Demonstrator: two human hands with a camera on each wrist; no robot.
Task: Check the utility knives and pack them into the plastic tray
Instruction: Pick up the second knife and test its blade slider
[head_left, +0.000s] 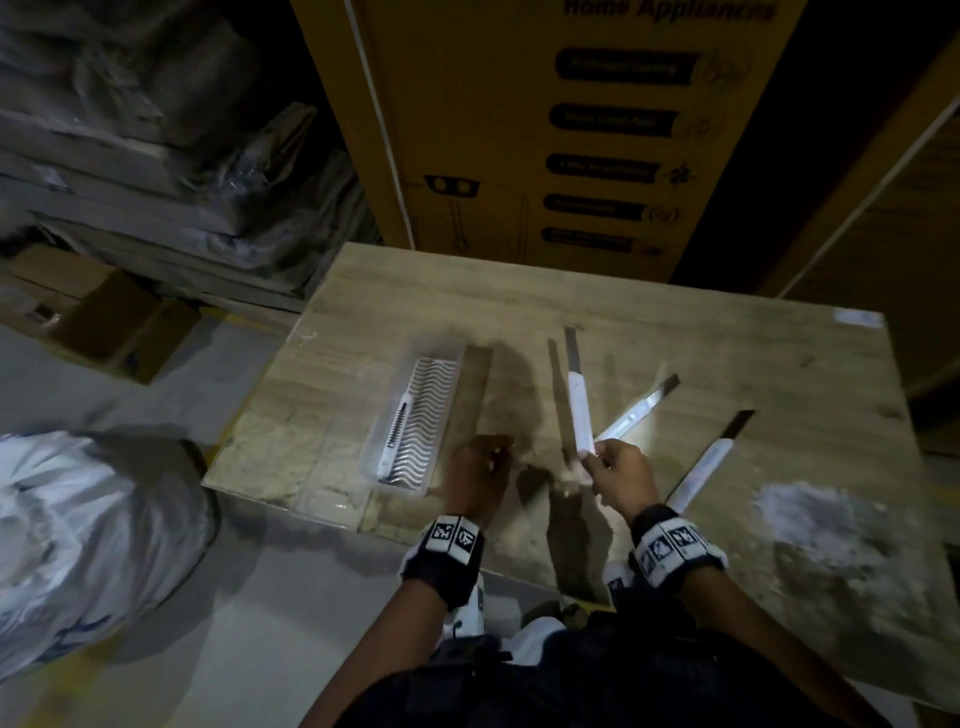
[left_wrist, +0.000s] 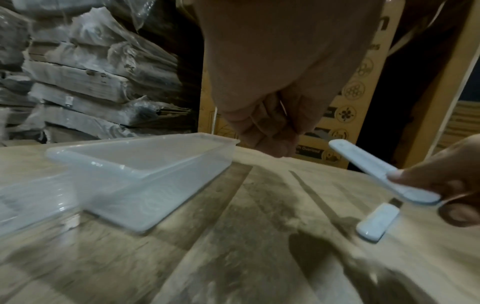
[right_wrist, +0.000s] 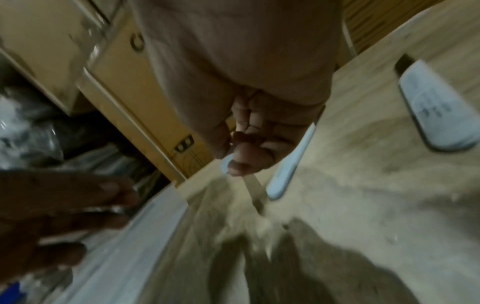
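Both wrists wear black bands printed with white coded squares, close under the head camera. Beyond them spreads the wooden table (head_left: 675, 332), dusty and scuffed, with a tall yellow cardboard box (head_left: 545, 130) standing behind its far edge and plastic-wrapped bundles (head_left: 156, 156) stacked off to the left. On the table's left part sits the clear plastic tray (head_left: 374, 441), long and narrow with a wavy-ribbed floor; one white utility knife (head_left: 393, 435) lies inside it along the left wall. The left hand (head_left: 480, 475) hangs just right of the tray's near end, fingers loosely curled and holding nothing. The right hand (head_left: 621, 475) pinches the butt of a white knife (head_left: 577, 400) between thumb and fingertips, lifting it off the table with its blade extended away from the person. Two more white knives lie on the table with blades out: one (head_left: 636, 410) angled just beyond the right hand, the other (head_left: 709, 457) further right.
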